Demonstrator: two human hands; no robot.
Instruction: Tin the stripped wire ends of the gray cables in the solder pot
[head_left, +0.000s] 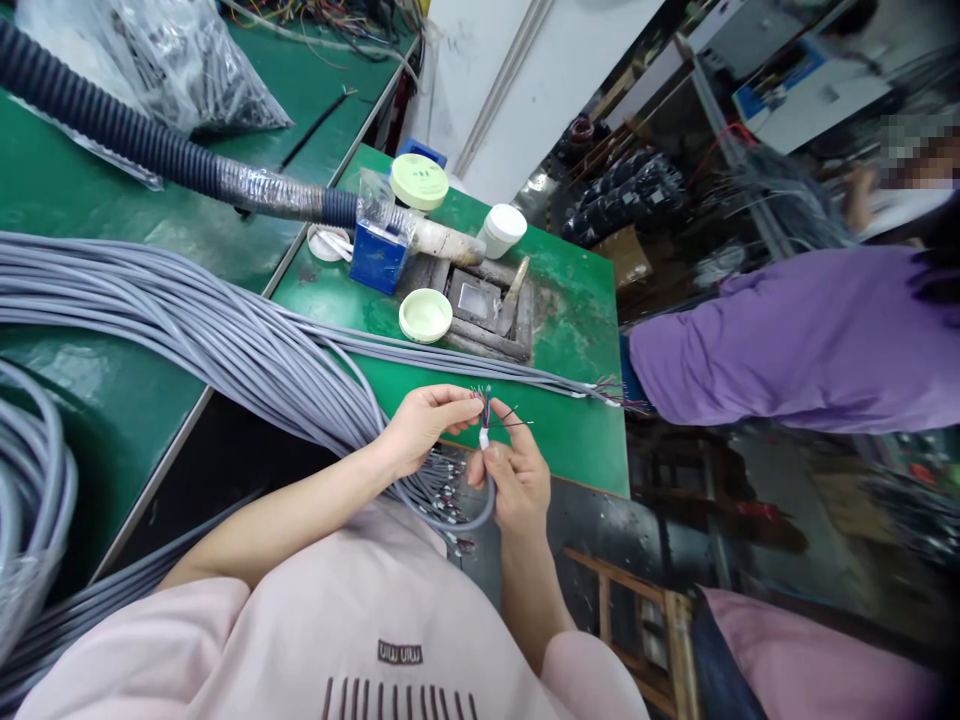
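Note:
Near the middle of the view, my right hand (513, 470) grips the end of a grey cable (480, 520) just below its white wrapped section (484, 438). Thin coloured wires (486, 408) fan upward out of that end, and one or two dark ones stick out to the right past my index finger. My left hand (429, 425) pinches the wires from the left, thumb and index finger pressed together at their tips. The cable loops down below my hands and curves back left toward a large grey cable bundle (225, 330).
Behind my hands, a green table (585, 440) bears a square metal pot (478, 300), a cream dish (425, 315), a white jar (502, 230) and a blue box (377, 257) under a ribbed hose (172, 150). Cable ends lie along it. A person in a purple sleeve (780, 340) is at right.

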